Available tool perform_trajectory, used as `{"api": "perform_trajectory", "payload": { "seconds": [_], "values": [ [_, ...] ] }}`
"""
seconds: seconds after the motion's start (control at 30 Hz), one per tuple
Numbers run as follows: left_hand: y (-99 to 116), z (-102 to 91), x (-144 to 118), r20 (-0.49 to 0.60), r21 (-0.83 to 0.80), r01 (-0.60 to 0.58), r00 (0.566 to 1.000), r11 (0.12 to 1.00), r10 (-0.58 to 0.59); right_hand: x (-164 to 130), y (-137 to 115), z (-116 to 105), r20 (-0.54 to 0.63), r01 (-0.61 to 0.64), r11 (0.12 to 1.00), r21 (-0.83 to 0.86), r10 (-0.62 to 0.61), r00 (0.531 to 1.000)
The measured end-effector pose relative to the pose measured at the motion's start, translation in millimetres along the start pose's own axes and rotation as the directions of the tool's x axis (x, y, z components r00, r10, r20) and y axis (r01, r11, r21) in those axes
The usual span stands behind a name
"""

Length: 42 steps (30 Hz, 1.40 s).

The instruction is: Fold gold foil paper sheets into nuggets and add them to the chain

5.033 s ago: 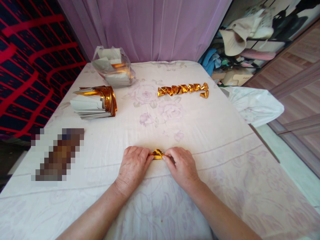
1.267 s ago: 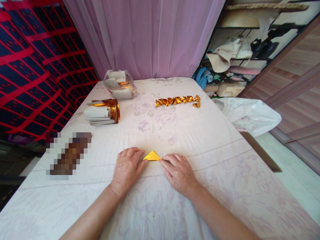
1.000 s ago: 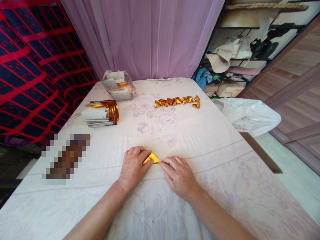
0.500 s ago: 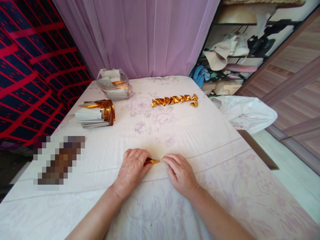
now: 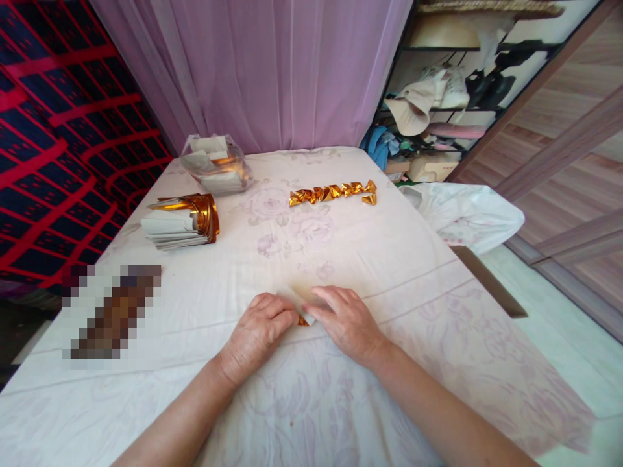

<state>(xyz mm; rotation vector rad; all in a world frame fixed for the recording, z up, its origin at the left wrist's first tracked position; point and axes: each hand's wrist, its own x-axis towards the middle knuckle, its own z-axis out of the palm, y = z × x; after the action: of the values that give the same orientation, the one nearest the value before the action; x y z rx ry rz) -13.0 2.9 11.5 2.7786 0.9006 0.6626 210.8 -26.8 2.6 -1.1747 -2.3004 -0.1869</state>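
Note:
A small sheet of gold foil paper [image 5: 295,302], its whitish back showing and a bit of gold at its lower edge, is partly folded between my two hands just above the tablecloth. My left hand [image 5: 261,327] is closed on its left side, fingers curled. On the right side, my right hand [image 5: 349,326] has its thumb against the paper and its fingers bent around the far edge; part of the grip is hidden. Farther off lies a row of folded gold foil pieces [image 5: 333,192], with a single folded piece [image 5: 369,200] beside its right end.
A fanned stack of gold foil paper [image 5: 168,224] sits at left, before a clear plastic bag [image 5: 214,172] holding more sheets. A pixelated patch [image 5: 114,311] covers something nearer. Beyond the flowered tablecloth [image 5: 292,402] are a purple curtain [image 5: 272,71], crowded shelves [image 5: 438,117] and a white plastic bag [image 5: 472,217].
The paper's whitish side now shows where mostly gold was visible. My right hand has come onto the paper, having been just apart from its tip. The view has shifted slightly.

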Motion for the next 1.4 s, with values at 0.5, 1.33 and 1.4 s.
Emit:
{"api": "perform_trajectory", "payload": {
  "seconds": [0.5, 1.33, 1.4],
  "values": [
    [1.8, -2.5, -26.1, 0.022, 0.023, -0.022, 1.000, 0.999, 0.021, 3.9, -10.3, 8.1, 0.102, 0.233, 0.959, 0.162, -0.251, 0.963],
    [1.3, -7.6, -33.1, 0.134, -0.126, 0.040, 0.991, 0.991, -0.023, 14.8, -24.5, 16.5, 0.198, -0.255, 0.893, 0.372, 0.192, 0.961],
    [0.4, -9.2, -32.6, 0.130, -0.137, 0.036, 0.991, 0.990, -0.018, 14.5, -25.7, 17.2, 0.197, -0.273, 0.891, 0.362, 0.213, 0.957]
  ]
}}
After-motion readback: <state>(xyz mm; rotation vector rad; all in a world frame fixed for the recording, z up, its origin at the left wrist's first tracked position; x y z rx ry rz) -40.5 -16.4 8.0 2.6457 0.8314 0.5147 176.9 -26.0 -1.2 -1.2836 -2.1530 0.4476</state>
